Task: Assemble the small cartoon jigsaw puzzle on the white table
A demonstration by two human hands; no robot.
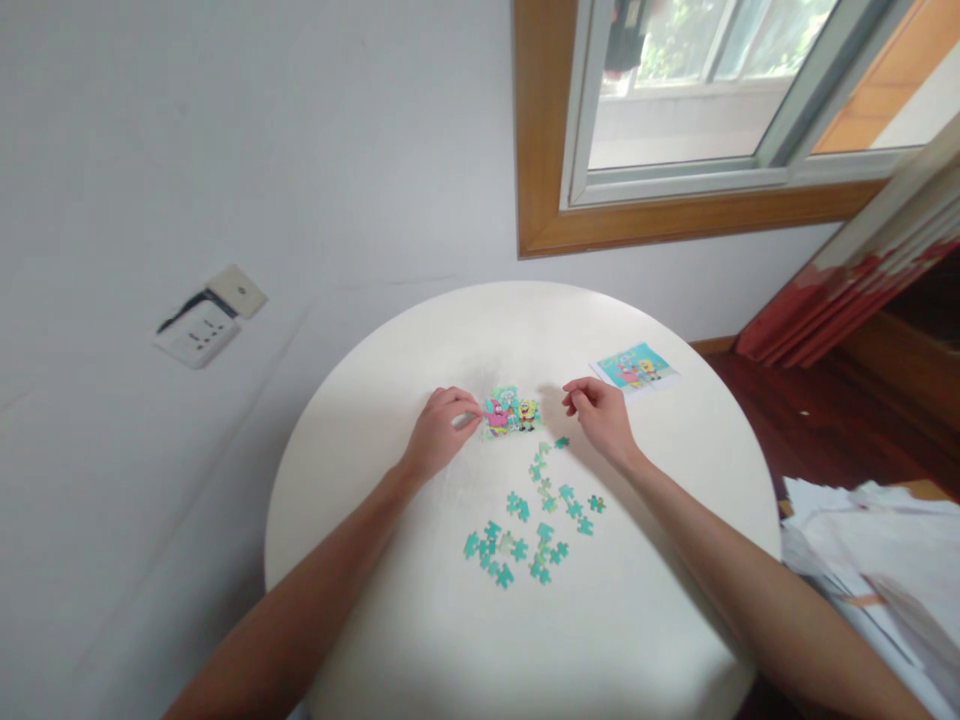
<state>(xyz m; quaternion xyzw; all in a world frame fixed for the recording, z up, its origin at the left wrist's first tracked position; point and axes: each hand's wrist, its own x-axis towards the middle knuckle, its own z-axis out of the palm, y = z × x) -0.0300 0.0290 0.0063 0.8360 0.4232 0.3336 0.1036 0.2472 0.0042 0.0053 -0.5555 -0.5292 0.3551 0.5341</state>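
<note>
Seeing the part-built puzzle [511, 412] flat on the white table [360, 420], long axis left-right, between our hands. Our left hand [442, 430] is nearer: thumb and index almost meeting at its left edge; we can't tell if they grip it. Our right hand [600, 415] is off its right edge, fingers half-curled, any hold unclear. Loose pieces [519, 548] lie nearer us; picture card [637, 368] just beyond the right hand.

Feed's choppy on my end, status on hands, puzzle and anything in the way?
Left hand at left edge of joined puzzle section; right hand apart, to its right. Loose pieces scattered nearside, none covering it.
</note>
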